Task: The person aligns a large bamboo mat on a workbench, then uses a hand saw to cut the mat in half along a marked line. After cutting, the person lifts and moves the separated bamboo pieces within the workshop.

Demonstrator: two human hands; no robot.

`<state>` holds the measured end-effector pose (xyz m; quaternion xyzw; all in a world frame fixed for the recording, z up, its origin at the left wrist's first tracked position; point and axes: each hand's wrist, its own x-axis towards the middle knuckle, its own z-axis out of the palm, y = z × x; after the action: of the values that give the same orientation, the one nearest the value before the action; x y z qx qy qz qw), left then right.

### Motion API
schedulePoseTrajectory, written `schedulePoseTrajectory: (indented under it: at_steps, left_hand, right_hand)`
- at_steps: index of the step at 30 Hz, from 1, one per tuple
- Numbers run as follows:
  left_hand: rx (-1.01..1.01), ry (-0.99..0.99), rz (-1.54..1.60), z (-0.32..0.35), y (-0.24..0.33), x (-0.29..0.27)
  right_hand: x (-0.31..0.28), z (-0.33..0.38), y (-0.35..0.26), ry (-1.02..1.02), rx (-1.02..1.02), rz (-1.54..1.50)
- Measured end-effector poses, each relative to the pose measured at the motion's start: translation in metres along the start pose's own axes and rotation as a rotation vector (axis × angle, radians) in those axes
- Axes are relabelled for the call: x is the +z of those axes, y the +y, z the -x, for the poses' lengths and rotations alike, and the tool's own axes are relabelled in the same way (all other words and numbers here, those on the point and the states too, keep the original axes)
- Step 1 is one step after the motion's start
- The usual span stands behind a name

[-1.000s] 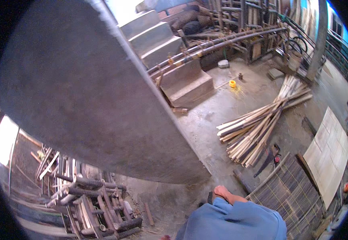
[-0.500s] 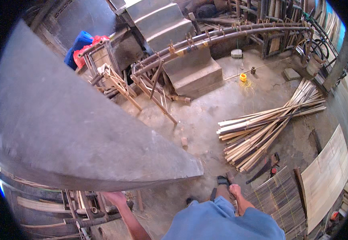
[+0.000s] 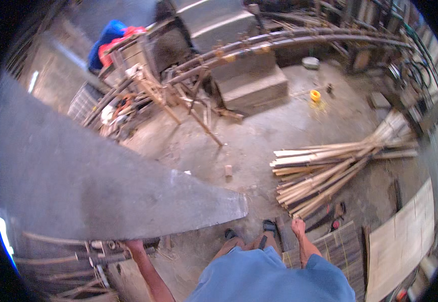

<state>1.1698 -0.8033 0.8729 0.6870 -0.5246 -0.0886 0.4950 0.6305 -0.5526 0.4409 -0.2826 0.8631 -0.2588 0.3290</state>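
My left hand (image 3: 134, 245) is at the lower edge of a large grey slab-like surface (image 3: 128, 201). Its fingers are hidden there, so I cannot tell whether it grips or only touches the edge. My right hand (image 3: 298, 226) hangs in front of me, curled into a fist, with nothing seen sticking out of it. From this angle it appears just below the near ends of a fanned pile of split bamboo strips (image 3: 324, 173). A short brown cylindrical piece (image 3: 280, 226) lies beside my sandalled foot (image 3: 269, 226).
Right of me are a slatted mat (image 3: 329, 246), a pale woven sheet (image 3: 402, 241) and a red-handled tool (image 3: 335, 224). A long bamboo rack (image 3: 299, 41) spans the back, by a concrete step (image 3: 254, 83). A yellow ring-shaped object (image 3: 315, 95) sits farther off; bamboo poles (image 3: 52, 260) are at lower left.
The view has shifted and blurred slightly. My right fist has swung forward, and both feet now show. More clutter appears behind the grey surface; my left hand stays near its edge.
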Motion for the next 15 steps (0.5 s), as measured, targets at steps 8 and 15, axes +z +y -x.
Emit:
schedulePoseTrajectory:
  at_steps: [8,15]
  left_hand:
    - [-0.518,-0.051,1.126,0.003,0.024,0.060]
    - [-0.424,-0.084,1.149,0.020,0.020,0.030]
  right_hand:
    - [0.043,-0.062,0.074,-0.137,-0.122,-0.007]
    - [0.029,-0.018,-0.037,-0.511,-0.142,-0.016]
